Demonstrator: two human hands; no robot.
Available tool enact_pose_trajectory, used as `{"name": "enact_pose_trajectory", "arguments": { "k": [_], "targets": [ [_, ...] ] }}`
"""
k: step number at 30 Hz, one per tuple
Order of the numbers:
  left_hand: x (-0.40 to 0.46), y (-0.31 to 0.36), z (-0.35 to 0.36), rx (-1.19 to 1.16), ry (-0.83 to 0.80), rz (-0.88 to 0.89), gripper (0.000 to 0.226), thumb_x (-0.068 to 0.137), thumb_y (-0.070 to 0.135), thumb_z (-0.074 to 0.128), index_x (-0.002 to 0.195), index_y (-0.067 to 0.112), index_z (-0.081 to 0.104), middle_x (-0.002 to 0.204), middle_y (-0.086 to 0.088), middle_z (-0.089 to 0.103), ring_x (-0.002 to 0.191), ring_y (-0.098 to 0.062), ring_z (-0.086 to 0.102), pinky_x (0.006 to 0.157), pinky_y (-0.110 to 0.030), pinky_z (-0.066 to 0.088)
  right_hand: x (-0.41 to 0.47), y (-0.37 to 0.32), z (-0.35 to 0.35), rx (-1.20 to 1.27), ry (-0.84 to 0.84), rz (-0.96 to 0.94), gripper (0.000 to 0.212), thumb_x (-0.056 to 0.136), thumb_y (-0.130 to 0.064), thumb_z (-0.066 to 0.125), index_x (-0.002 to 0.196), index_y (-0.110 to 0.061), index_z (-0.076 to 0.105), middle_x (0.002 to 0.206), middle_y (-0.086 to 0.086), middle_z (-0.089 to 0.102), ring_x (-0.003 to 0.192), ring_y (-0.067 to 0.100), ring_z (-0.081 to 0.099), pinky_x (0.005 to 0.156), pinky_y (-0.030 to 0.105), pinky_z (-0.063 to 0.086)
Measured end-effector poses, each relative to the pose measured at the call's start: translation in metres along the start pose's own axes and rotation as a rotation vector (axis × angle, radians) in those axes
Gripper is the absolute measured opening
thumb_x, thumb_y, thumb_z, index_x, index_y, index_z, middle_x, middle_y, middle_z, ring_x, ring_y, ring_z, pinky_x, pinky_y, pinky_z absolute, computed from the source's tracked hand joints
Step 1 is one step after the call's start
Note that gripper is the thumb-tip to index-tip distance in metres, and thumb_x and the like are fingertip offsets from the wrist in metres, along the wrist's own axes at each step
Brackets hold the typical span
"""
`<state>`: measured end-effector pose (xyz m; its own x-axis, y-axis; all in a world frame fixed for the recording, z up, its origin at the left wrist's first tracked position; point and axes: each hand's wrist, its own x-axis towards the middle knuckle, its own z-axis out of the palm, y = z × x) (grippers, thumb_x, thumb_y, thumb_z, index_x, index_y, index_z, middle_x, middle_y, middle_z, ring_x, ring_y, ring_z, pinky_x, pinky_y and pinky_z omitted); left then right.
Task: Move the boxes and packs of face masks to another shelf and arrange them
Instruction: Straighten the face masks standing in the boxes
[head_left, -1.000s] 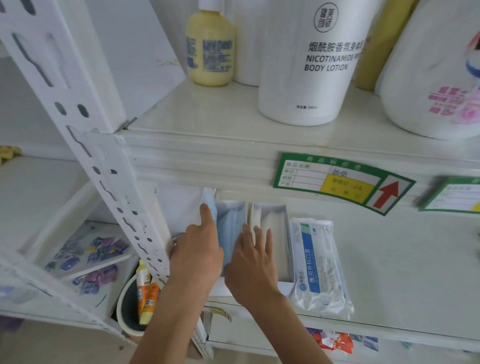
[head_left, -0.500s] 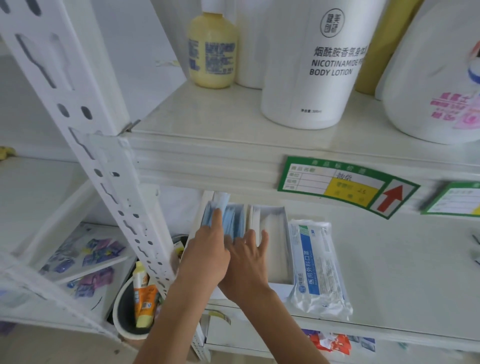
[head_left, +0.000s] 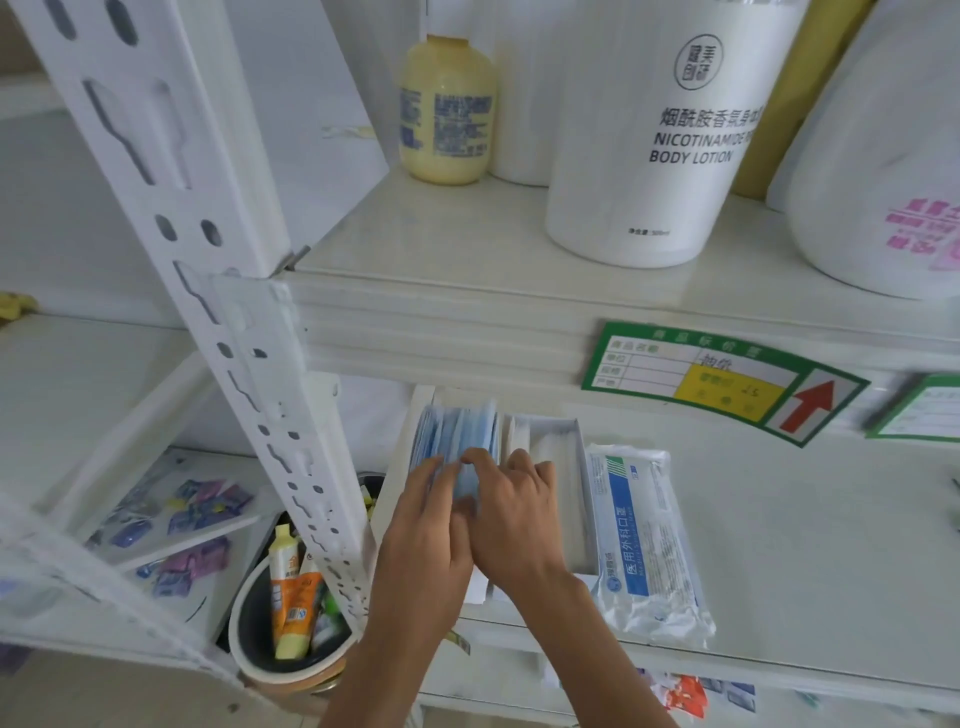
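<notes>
The lower shelf carries, at its left end, an open white box with blue face masks standing on edge, long axis running near to far. Both hands meet at the stack's near end: left hand and right hand, each grip pinching the masks. Right lies a sealed mask pack, pointing likewise.
</notes>
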<state>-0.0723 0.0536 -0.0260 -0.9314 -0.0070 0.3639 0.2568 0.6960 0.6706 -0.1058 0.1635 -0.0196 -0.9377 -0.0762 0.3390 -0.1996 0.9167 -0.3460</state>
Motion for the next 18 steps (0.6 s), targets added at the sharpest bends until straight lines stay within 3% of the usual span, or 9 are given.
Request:
{"name": "enact_pose_trajectory", "arguments": {
  "k": [2, 4, 6, 8, 12, 15, 18],
  "targets": [
    [0.001, 0.001, 0.002, 0.049, 0.004, -0.086, 0.029, 0.101, 0.016, 0.046, 0.126, 0.012, 0.061, 0.129, -0.003, 0.063, 0.121, -0.018, 0.059, 0.094, -0.018, 0.043, -0.001, 0.001, 0.000, -0.063, -0.090, -0.055, 0.039, 0.085, -0.026, 0.055, 0.124, -0.024, 0.053, 0.083, -0.008, 0.073, 0.089, 0.023, 0.056, 0.078, 0.038, 0.034],
    [0.001, -0.001, 0.005, 0.103, -0.058, -0.151, 0.033, 0.103, 0.021, 0.043, 0.129, 0.011, 0.060, 0.136, -0.004, 0.060, 0.128, -0.017, 0.053, 0.100, -0.015, 0.033, -0.008, 0.005, 0.001, -0.155, -0.266, -0.096, 0.056, 0.084, -0.023, 0.060, 0.136, -0.021, 0.040, 0.102, -0.005, 0.070, 0.099, 0.026, 0.052, 0.082, 0.041, 0.032],
    [-0.002, -0.003, 0.005, 0.164, -0.086, -0.139, 0.041, 0.103, 0.022, 0.042, 0.140, 0.011, 0.054, 0.154, -0.005, 0.045, 0.144, -0.018, 0.037, 0.115, -0.026, 0.029, -0.015, 0.008, 0.002, -0.224, -0.359, -0.103, 0.071, 0.083, -0.024, 0.061, 0.146, -0.017, 0.030, 0.122, 0.001, 0.059, 0.110, 0.029, 0.046, 0.088, 0.043, 0.031],
    [-0.007, -0.006, 0.005, 0.217, -0.070, -0.087, 0.045, 0.103, 0.027, 0.039, 0.144, 0.015, 0.051, 0.159, -0.005, 0.037, 0.149, -0.019, 0.028, 0.118, -0.040, 0.033, -0.019, 0.010, 0.001, -0.224, -0.358, -0.107, 0.075, 0.084, -0.028, 0.058, 0.151, -0.019, 0.025, 0.142, 0.005, 0.042, 0.122, 0.029, 0.040, 0.096, 0.044, 0.030],
    [-0.010, -0.012, 0.008, 0.286, -0.134, -0.076, 0.061, 0.102, 0.051, 0.015, 0.146, 0.025, 0.047, 0.160, -0.004, 0.037, 0.148, -0.020, 0.030, 0.115, -0.044, 0.038, -0.028, 0.018, -0.004, -0.060, -0.246, -0.136, 0.055, 0.100, -0.031, 0.042, 0.154, -0.023, 0.032, 0.163, 0.005, 0.025, 0.147, 0.025, 0.026, 0.121, 0.043, 0.021],
    [-0.010, -0.018, 0.011, 0.377, -0.210, -0.023, 0.065, 0.101, 0.056, 0.012, 0.143, 0.026, 0.052, 0.159, -0.007, 0.040, 0.147, -0.025, 0.035, 0.117, -0.039, 0.030, -0.037, 0.035, -0.011, -0.039, -0.232, -0.125, 0.055, 0.103, -0.035, 0.018, 0.154, -0.022, 0.037, 0.165, 0.000, 0.029, 0.153, 0.025, 0.023, 0.125, 0.047, 0.018],
    [-0.014, -0.022, 0.012, 0.446, -0.275, 0.049, 0.067, 0.102, 0.057, 0.011, 0.146, 0.025, 0.051, 0.160, -0.006, 0.038, 0.150, -0.027, 0.029, 0.121, -0.040, 0.017, -0.047, 0.060, -0.014, -0.161, -0.325, -0.156, 0.062, 0.102, -0.047, 0.006, 0.155, -0.027, 0.032, 0.165, -0.006, 0.028, 0.156, 0.023, 0.015, 0.127, 0.051, 0.004]
  ]
}}
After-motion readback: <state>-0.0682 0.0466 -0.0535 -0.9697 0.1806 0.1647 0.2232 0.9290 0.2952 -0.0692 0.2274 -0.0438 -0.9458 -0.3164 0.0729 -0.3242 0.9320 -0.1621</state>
